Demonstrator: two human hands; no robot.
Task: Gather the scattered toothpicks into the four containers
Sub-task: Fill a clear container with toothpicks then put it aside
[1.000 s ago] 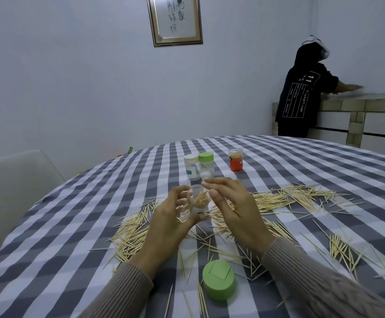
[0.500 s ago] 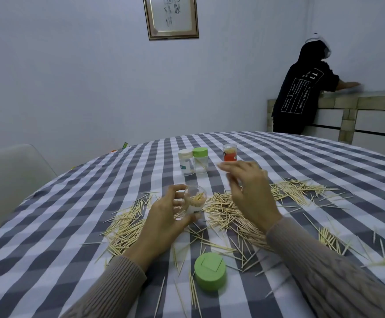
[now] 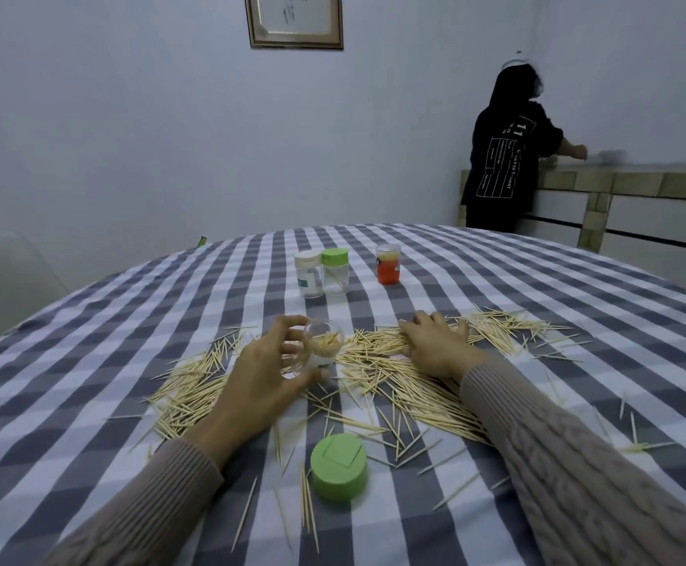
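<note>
Four containers: three capped, far centre [image 3: 335, 271], labels unreadable | fourth, open jar [image 3: 321, 348], gripped by left hand [image 3: 265, 375] | right hand [image 3: 435, 345] flat on toothpicks [image 3: 378, 357] scattered mid-table | one green lid [image 3: 339, 467] near.

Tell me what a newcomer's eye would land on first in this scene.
First, the toothpicks strewn across the middle of the checked tablecloth. In their midst the left hand holds a tilted clear container with toothpicks inside, and the right hand rests on the pile. A green lid lies near the front edge, and three more containers stand upright farther back.
</note>
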